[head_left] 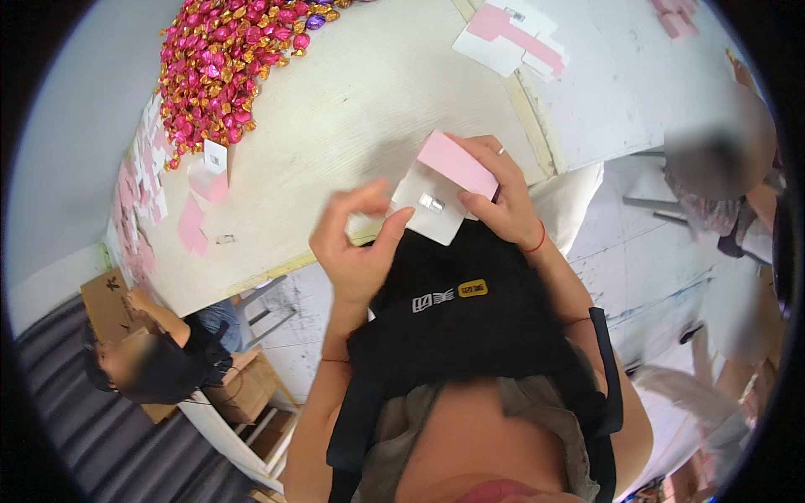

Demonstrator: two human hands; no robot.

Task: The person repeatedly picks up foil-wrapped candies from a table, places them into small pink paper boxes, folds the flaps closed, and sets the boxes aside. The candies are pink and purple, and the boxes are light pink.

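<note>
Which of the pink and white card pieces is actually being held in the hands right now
The pink-and-white card pinched between left hand and right hand; the others lie flat on the table.

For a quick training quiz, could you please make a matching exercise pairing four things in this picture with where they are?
Things:
1. Candy pile
2. Pink-and-white card
3. Cardboard box
4. Pink-striped sheets

Places:
A. Lower left, off the table
B. Table's far left
C. Top centre of the table
D. Between left hand and right hand

Pairs: 1-B, 2-D, 3-A, 4-C
</note>
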